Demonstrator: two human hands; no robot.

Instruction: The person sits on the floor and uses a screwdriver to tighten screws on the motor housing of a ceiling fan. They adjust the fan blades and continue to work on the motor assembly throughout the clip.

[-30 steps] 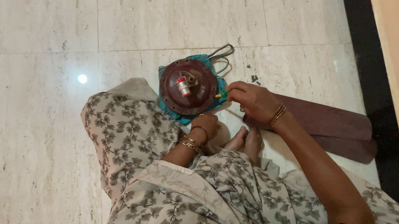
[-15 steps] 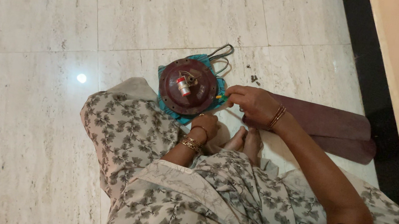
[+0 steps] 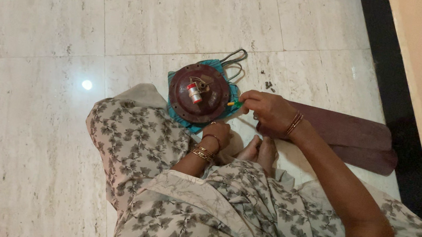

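The person sits cross-legged on the floor. The left hand point(image 3: 217, 135) is curled, fingers bent inward, wrist ringed with thin gold bangles. The right arm reaches forward, nearly straight; the right hand point(image 3: 263, 108) is closed in a pinch, knuckles up, bangles at the wrist.

**Warm, dim indoor light**

I'm seeing soft overhead lighting, one small bright glare spot point(image 3: 87, 84) on the polished floor point(image 3: 31, 13). Shadows are faint. Slight softness overall, the patterned clothing point(image 3: 240, 223) near the bottom edge a little blurred.
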